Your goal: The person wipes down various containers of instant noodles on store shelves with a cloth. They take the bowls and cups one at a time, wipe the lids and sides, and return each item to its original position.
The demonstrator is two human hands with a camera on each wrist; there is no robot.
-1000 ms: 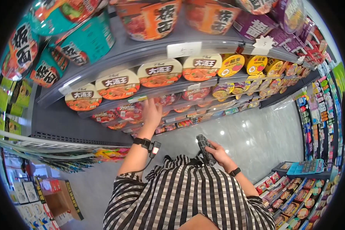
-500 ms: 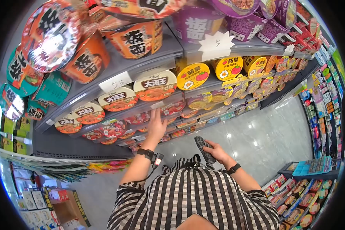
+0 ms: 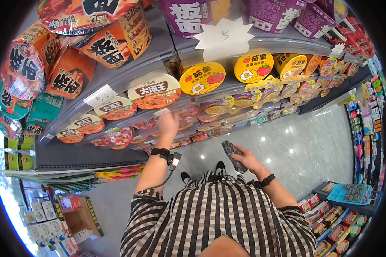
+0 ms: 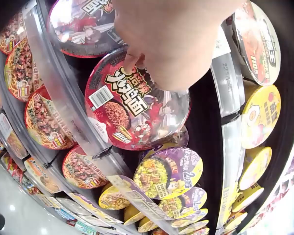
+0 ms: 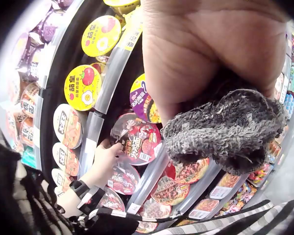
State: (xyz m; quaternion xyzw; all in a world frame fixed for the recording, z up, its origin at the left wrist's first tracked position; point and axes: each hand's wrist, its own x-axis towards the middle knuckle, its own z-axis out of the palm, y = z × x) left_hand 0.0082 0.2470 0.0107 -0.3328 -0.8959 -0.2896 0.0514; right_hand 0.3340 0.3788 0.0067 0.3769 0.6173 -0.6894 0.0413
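In the left wrist view my left hand (image 4: 174, 44) reaches over a red noodle bowl (image 4: 137, 115), a fingertip on its printed lid. The right wrist view shows the fingers of that hand (image 5: 104, 164) gripping the edge of the same red bowl (image 5: 142, 142). Seen from the head, the left hand (image 3: 169, 124) is at the lower shelf, its fingertips partly hidden below the shelf strip. My right hand (image 3: 249, 161) holds a folded dark grey terry cloth (image 3: 233, 155) in front of the body; its fluffy loops show in the right wrist view.
Above the left hand sit white-lidded noodle bowls (image 3: 154, 92) and yellow ones (image 3: 202, 79). Orange tubs (image 3: 111, 47) and purple tubs (image 3: 184, 19) fill the shelf higher up, with a star-shaped price tag (image 3: 224, 38). Grey tiled floor (image 3: 283, 145) lies to the right.
The head view has shifted rightward along the shelves, bringing yellow bowls and purple tubs nearer. My left hand stays at the lower row of red bowls; the right hand keeps holding the cloth.
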